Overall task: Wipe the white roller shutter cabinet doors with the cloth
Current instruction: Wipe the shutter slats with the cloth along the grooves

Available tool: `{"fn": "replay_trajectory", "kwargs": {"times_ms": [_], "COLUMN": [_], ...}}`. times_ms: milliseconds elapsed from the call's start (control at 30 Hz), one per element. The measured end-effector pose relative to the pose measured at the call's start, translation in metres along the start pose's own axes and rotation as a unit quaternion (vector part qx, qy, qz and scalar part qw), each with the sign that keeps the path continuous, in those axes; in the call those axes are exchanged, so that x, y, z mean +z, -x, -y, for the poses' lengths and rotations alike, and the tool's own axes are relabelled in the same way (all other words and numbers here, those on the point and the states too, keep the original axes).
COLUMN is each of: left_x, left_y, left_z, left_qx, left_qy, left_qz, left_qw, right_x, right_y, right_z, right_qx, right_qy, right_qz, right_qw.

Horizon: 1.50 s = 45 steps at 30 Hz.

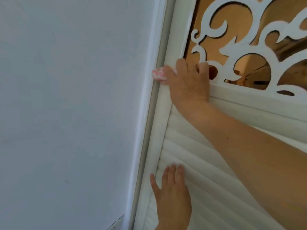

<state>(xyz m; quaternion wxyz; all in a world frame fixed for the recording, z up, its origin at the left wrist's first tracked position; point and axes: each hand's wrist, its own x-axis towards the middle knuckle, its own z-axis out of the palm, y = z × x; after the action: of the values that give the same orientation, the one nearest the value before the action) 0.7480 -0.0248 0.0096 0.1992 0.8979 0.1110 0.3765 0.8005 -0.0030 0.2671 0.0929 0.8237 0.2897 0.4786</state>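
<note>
The white roller shutter door (207, 163) with its horizontal slats fills the lower right of the head view. My right hand (187, 80) reaches up across it and grips a pink and white cloth (159, 75), pressing it against the door's left frame edge (159, 117) near the top of the slats. Only a small bunch of the cloth shows beyond the fingers. My left hand (172, 195) lies flat on the lower slats beside the frame, fingers straight and pointing up.
Above the slats sits a white carved scroll panel (232, 39) over a bronze mirror backing (249, 70). A plain pale wall (66, 105) covers the left half, meeting the cabinet at a grey vertical track (149, 130).
</note>
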Motion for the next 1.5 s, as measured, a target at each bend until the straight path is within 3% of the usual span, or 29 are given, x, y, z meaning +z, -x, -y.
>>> {"fn": "replay_trajectory", "kwargs": {"times_ms": [133, 267, 400, 467, 500, 667, 700, 733, 767, 800, 833, 900, 933, 967, 1000, 1133, 1200, 1333, 1500], "left_x": [0.028, 0.056, 0.082, 0.092, 0.096, 0.104, 0.093, 0.081, 0.071, 0.067, 0.062, 0.061, 0.064, 0.074, 0.074, 0.037, 0.022, 0.006, 0.004], "left_y": [0.008, 0.029, 0.052, 0.060, 0.068, 0.084, 0.077, 0.058, 0.042, 0.026, 0.016, 0.032, 0.039, 0.051, 0.056, 0.022, 0.001, -0.025, -0.034], "left_z": [0.006, 0.023, 0.046, 0.057, 0.064, 0.104, 0.098, 0.094, 0.085, 0.074, 0.066, 0.052, 0.061, 0.069, 0.077, 0.048, 0.029, 0.003, -0.014], "left_qx": [0.013, -0.009, -0.024, -0.023, -0.011, -0.007, 0.027, 0.032, -0.018, -0.054, -0.080, -0.114, -0.108, -0.071, -0.021, 0.059, 0.087, 0.146, 0.173], "left_qy": [0.034, 0.097, 0.106, 0.104, 0.097, -0.041, -0.108, -0.229, -0.111, -0.029, -0.039, -0.090, -0.088, -0.011, 0.054, 0.100, 0.106, 0.089, 0.051], "left_qz": [-0.045, -0.037, -0.063, -0.040, 0.001, -0.060, -0.040, 0.045, 0.117, 0.112, 0.145, 0.172, 0.121, 0.019, -0.047, -0.071, -0.087, -0.106, -0.088], "left_qw": [0.998, 0.995, 0.992, 0.994, 0.995, 0.997, 0.993, 0.972, 0.987, 0.992, 0.985, 0.974, 0.983, 0.997, 0.997, 0.991, 0.987, 0.980, 0.980], "right_x": [0.030, 0.088, 0.129, 0.142, 0.150, 0.168, 0.165, 0.163, 0.160, 0.153, 0.143, 0.124, 0.112, 0.100, 0.092, 0.058, 0.043, 0.036, 0.046], "right_y": [0.012, 0.052, 0.111, 0.142, 0.155, 0.206, 0.215, 0.222, 0.225, 0.226, 0.225, 0.222, 0.218, 0.215, 0.210, 0.187, 0.171, 0.132, 0.102], "right_z": [0.024, 0.059, 0.085, 0.099, 0.107, 0.133, 0.135, 0.137, 0.133, 0.128, 0.120, 0.099, 0.086, 0.075, 0.063, 0.020, 0.004, -0.008, -0.012], "right_qx": [-0.033, -0.052, -0.088, -0.105, -0.108, -0.177, -0.198, -0.207, -0.209, -0.201, -0.181, -0.109, -0.081, -0.061, -0.043, 0.007, 0.012, -0.015, -0.010], "right_qy": [0.021, 0.102, 0.061, 0.039, 0.032, 0.001, 0.004, 0.001, -0.012, -0.038, -0.072, -0.148, -0.171, -0.168, -0.144, -0.041, 0.016, 0.100, 0.144], "right_qz": [-0.006, -0.044, -0.049, -0.043, -0.027, 0.141, 0.179, 0.221, 0.263, 0.288, 0.296, 0.252, 0.192, 0.136, 0.083, -0.169, -0.239, -0.251, -0.159], "right_qw": [0.999, 0.992, 0.993, 0.993, 0.993, 0.974, 0.964, 0.953, 0.942, 0.936, 0.935, 0.950, 0.963, 0.975, 0.985, 0.985, 0.971, 0.963, 0.977]}}
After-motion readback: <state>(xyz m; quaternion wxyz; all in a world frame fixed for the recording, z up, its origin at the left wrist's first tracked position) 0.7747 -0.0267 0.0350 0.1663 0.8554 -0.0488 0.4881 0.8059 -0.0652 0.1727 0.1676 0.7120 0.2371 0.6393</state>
